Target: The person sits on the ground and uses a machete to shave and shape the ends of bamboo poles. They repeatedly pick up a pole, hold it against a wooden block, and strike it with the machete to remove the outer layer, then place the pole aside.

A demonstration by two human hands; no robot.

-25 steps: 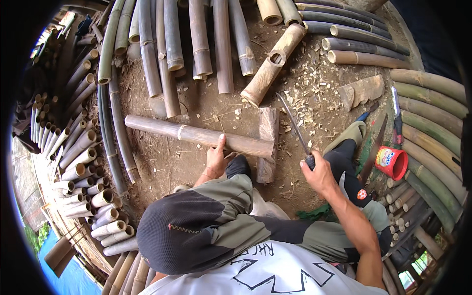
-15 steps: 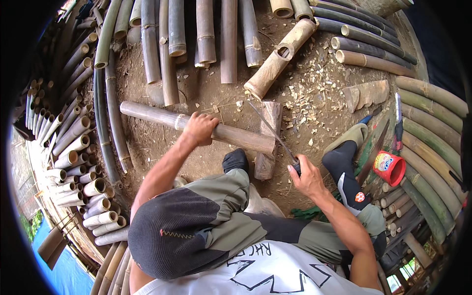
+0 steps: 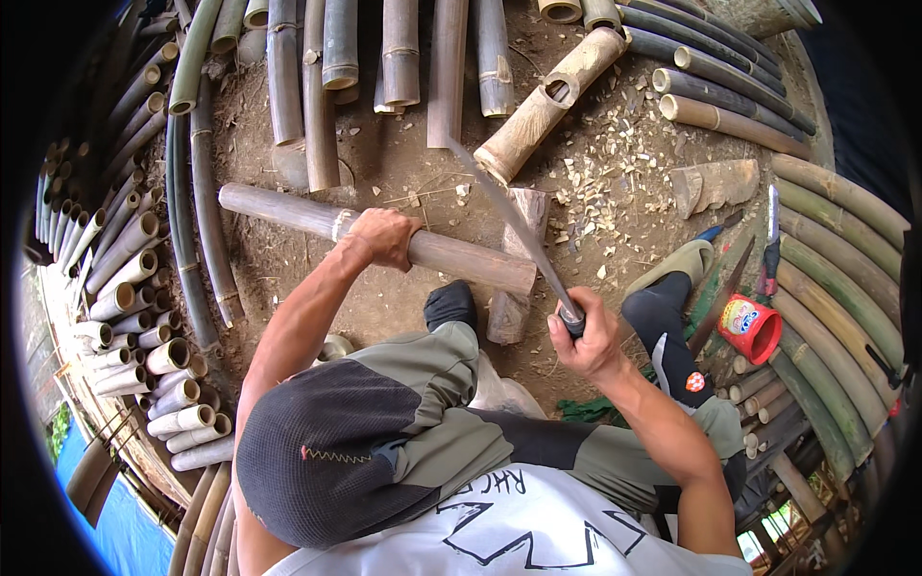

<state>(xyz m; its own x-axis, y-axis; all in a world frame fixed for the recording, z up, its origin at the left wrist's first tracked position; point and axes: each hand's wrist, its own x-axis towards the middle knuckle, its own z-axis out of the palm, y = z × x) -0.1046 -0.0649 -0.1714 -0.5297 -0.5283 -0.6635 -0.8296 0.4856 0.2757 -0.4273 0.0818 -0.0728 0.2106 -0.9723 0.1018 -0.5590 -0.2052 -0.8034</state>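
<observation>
My left hand [image 3: 382, 238] is closed round the middle of a brown bamboo pole [image 3: 471, 263], just right of a pale node ring. The pole slants across in front of me, and its right end rests over a short wooden block [image 3: 512, 305]. In my right hand [image 3: 589, 336] is the dark handle of a long-bladed machete [image 3: 523, 230]. Its blade reaches up and leftward above the block and passes close to the pole's right end; I cannot tell whether they touch.
A notched bamboo piece [image 3: 523, 134] lies beyond the block, beside scattered wood chips [image 3: 615, 173]. Bamboo poles [image 3: 399, 58] line the far side, with stacks [image 3: 168, 355] at left and green poles [image 3: 831, 298] at right. A red tub [image 3: 749, 328], a saw [image 3: 720, 298] and a knife [image 3: 772, 230] sit by my right foot.
My right hand has turned, bringing the machete's blade higher and showing its flat side more broadly. My left hand stays on the pole. The whole view has shifted slightly.
</observation>
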